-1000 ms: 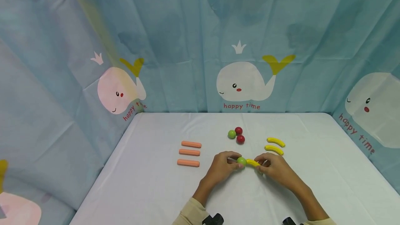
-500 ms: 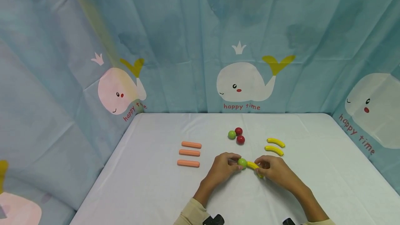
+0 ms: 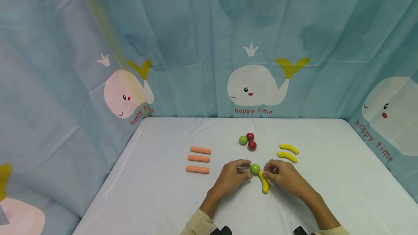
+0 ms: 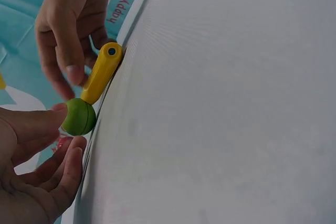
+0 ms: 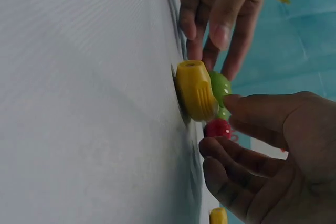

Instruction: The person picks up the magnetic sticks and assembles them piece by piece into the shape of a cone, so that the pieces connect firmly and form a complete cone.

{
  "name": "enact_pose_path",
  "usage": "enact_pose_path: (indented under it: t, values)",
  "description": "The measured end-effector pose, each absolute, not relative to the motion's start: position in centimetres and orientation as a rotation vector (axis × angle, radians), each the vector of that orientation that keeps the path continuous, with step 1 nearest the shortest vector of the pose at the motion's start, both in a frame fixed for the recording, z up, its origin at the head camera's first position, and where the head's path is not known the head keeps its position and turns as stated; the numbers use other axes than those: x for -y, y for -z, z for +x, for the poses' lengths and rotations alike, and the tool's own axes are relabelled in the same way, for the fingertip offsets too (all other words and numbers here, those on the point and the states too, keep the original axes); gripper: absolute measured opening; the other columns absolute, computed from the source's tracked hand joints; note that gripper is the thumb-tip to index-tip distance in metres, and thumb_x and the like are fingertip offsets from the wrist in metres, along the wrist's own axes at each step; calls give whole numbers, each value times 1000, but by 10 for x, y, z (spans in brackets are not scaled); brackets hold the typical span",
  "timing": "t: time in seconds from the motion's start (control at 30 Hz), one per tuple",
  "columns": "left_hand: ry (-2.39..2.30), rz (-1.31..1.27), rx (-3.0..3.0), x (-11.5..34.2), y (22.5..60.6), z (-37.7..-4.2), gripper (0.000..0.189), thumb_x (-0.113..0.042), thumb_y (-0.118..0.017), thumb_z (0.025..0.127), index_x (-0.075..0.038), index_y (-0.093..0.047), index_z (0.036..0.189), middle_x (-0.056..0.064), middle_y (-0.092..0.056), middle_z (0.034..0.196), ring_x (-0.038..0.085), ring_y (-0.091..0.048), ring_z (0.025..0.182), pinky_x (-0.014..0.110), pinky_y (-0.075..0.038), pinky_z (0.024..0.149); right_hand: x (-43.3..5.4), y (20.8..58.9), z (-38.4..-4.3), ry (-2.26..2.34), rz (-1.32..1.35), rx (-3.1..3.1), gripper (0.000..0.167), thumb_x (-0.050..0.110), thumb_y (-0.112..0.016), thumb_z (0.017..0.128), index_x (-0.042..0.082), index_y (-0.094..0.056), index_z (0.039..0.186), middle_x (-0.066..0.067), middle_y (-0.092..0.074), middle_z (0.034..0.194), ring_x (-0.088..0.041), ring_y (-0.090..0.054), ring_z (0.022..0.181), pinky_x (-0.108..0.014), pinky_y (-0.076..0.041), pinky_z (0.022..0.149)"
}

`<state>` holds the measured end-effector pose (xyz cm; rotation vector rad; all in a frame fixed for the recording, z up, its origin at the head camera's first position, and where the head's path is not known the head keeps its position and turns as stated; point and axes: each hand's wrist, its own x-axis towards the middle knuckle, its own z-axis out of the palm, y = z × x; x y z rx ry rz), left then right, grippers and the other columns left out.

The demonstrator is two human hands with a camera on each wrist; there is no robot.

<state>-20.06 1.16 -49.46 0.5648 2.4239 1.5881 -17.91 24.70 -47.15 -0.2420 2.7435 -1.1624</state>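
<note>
A small green ball [image 3: 254,169] sits on the white table, and a toy banana [image 3: 265,185] runs from its lower right side toward the near edge. Close at the ball's left is my left hand [image 3: 232,175], thumb and fingers parted; in the left wrist view its thumb overlaps the ball's edge. My right hand [image 3: 283,175] hovers at the banana's upper end with loosely bent fingers. A gap shows between its thumb and fingers in the right wrist view, where the banana [image 5: 195,92] lies outside the grasp.
Beyond the hands lie another green ball [image 3: 243,140] and two red balls [image 3: 251,145]. Two more toy bananas [image 3: 287,156] are at the right. Three orange sausage-like sticks [image 3: 197,169] form a column at the left. A blue whale-print curtain [image 3: 183,82] borders the table.
The banana has swung from pointing right to pointing toward the near edge, its upper end still by the ball. Both hands have let go, the left of the ball, the right of the banana.
</note>
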Motion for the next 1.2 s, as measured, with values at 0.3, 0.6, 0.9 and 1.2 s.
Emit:
enact_pose_path:
  t: [0.3, 0.6, 0.9, 1.2]
  values:
    - [-1619, 575, -2348, -11, 494, -196, 48, -15, -82, 94, -9, -68, 139, 8, -76, 125, 9, -75, 100, 23, -60, 85, -236, 476, -189, 1164, -373, -2797, 36, 10, -76, 98, 12, -72, 133, -7, -71, 131, -14, -65, 87, -23, -56, 71]
    - [-1481, 634, -2371, -11, 489, -197, 59, -14, -93, 82, -9, -70, 135, -3, -74, 100, 3, -68, 88, 20, -55, 80, -230, 473, -190, 1149, -199, -2807, 28, 21, -86, 90, 10, -74, 114, -2, -71, 98, -14, -67, 83, -29, -56, 69]
    - [-1396, 713, -2437, 1, 488, -203, 59, -1, -89, 82, -11, -71, 137, -9, -76, 91, 0, -67, 85, 21, -55, 85, -240, 475, -187, 1256, -233, -2718, 32, 26, -85, 91, 10, -76, 116, -1, -75, 102, -16, -71, 88, -29, -60, 68]
    - [-1376, 673, -2526, 10, 487, -209, 40, 1, -83, 88, -11, -77, 126, -5, -79, 98, 8, -69, 96, 29, -55, 93, -250, 474, -189, 1345, -361, -2580, 32, 23, -82, 93, 4, -75, 117, -8, -75, 106, -22, -71, 85, -31, -61, 66]
